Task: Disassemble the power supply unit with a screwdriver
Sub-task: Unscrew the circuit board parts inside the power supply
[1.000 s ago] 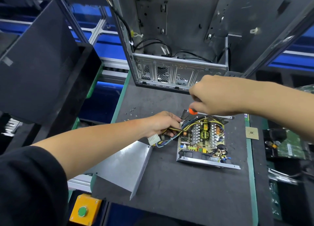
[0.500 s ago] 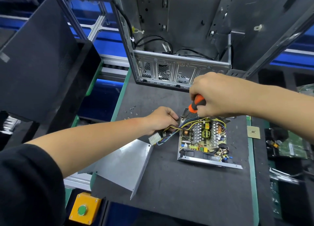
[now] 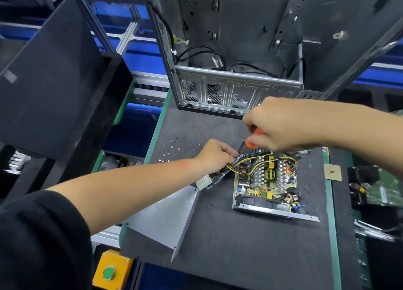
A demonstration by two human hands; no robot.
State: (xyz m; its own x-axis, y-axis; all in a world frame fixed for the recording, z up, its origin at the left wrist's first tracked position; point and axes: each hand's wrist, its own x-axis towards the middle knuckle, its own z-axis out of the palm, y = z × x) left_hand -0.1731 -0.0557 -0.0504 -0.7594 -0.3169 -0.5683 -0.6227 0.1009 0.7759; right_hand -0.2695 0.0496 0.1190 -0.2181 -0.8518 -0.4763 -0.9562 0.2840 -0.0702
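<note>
Right hand (image 3: 287,124) still grips screwdriver (image 3: 253,138); power supply unit (image 3: 267,178) unmoved.

head camera looks forward and down, close over the dark workbench (image 3: 250,241).

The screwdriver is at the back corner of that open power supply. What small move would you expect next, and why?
Probably keep turning the screwdriver at that far-left corner. The right hand grips its orange handle, tip down at the power supply, though the tip is hidden. The left hand holds the wires aside. The cover is off and loose screws lie nearby.
</note>
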